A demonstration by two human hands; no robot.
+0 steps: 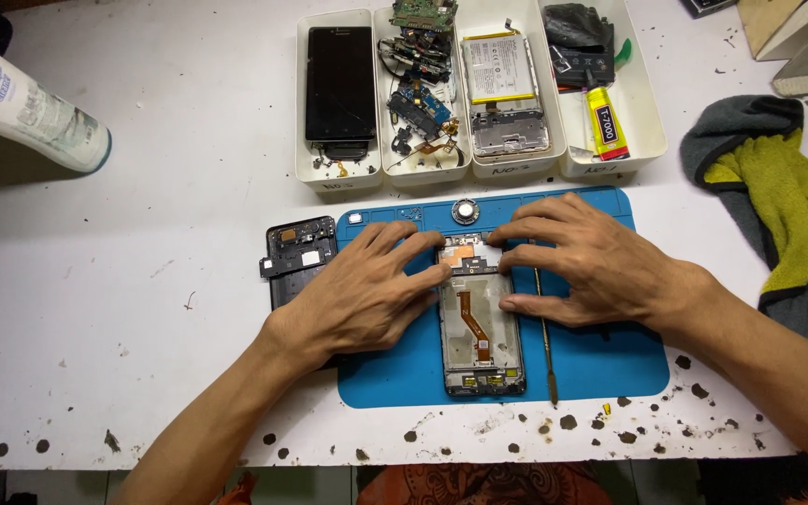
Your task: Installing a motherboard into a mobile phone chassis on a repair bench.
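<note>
Opened phone frame [481,323] sits back-up on the blue mat [600,360]: bare silver mid-frame, orange flex cable down the middle, copper patch and dark board at the top end. Left hand [367,290] and right hand [591,262] flank that top end, fingers [427,278] spread and pressing its edges, nothing pinched. Thin metal pry tool [546,346] lies just right of the frame, black back cover [294,262] to the left. White table [142,309], chipped and spotted; parts trays [652,140] behind the mat, grey-yellow cloth [778,187] at right. Frame's long axis runs near-to-far, top end pointing away toward the trays.
</note>
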